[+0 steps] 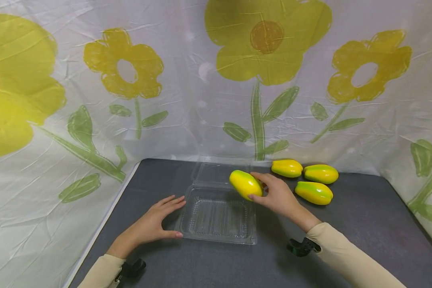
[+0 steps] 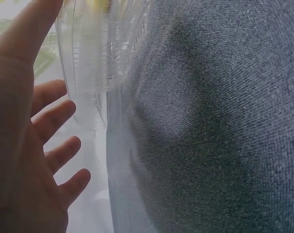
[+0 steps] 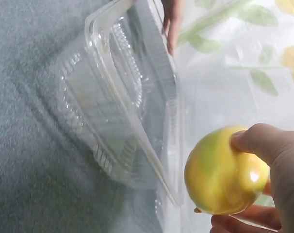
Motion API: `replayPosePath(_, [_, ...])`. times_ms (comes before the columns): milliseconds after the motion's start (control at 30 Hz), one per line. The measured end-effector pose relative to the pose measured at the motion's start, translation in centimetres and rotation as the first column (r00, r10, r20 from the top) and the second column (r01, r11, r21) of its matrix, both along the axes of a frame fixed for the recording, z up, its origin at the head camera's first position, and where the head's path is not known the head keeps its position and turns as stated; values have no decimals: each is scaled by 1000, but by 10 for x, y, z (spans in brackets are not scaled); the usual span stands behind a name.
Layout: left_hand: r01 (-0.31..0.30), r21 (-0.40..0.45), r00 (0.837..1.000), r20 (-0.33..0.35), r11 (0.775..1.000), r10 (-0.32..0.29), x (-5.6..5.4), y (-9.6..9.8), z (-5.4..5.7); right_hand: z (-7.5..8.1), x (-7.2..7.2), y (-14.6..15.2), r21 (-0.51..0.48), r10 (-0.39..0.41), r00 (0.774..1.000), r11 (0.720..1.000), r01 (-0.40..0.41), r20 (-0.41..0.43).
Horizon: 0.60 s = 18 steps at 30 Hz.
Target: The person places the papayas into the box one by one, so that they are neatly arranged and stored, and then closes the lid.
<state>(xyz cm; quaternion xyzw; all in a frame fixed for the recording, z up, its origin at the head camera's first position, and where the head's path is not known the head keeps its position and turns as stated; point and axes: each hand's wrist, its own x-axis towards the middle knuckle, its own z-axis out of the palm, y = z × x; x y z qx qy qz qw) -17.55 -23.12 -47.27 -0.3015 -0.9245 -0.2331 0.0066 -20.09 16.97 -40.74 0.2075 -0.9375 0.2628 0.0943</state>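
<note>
My right hand (image 1: 279, 196) grips a yellow-green papaya (image 1: 245, 185) between thumb and fingers, above the right side of a clear plastic container (image 1: 219, 239). The right wrist view shows the papaya (image 3: 224, 170) end-on, its glossy skin against the thumb. The container lies with its hinged lid (image 1: 216, 173) folded back towards the wall. At its left side is my left hand (image 1: 155, 224), fingers spread and thumb tip right at the rim. In the left wrist view that hand (image 2: 35, 145) holds nothing, and its fingers are close to the container's wall (image 2: 91, 53).
Three more papayas lie at the back right: one (image 1: 287, 168) nearest the lid, one (image 1: 321, 174) beside it and one (image 1: 314, 193) in front. The dark grey tabletop (image 1: 367, 240) ends at a white curtain (image 1: 180, 100) printed with yellow flowers.
</note>
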Motion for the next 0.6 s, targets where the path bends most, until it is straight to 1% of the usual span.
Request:
replayPosePath(233, [-1, -10, 1000, 27, 1000, 1, 2, 0, 1, -3, -1, -13, -13, 23, 1000, 1000, -22, 4])
replayPosePath(467, [-8, -29, 1000, 28, 1000, 9, 2, 1, 0, -6, -3, -24, -17, 45, 999, 999, -44, 7])
replayPosePath(600, [-9, -22, 999, 36, 1000, 10, 3, 1, 0, -8, -4, -30, -20, 51, 999, 998, -51, 13])
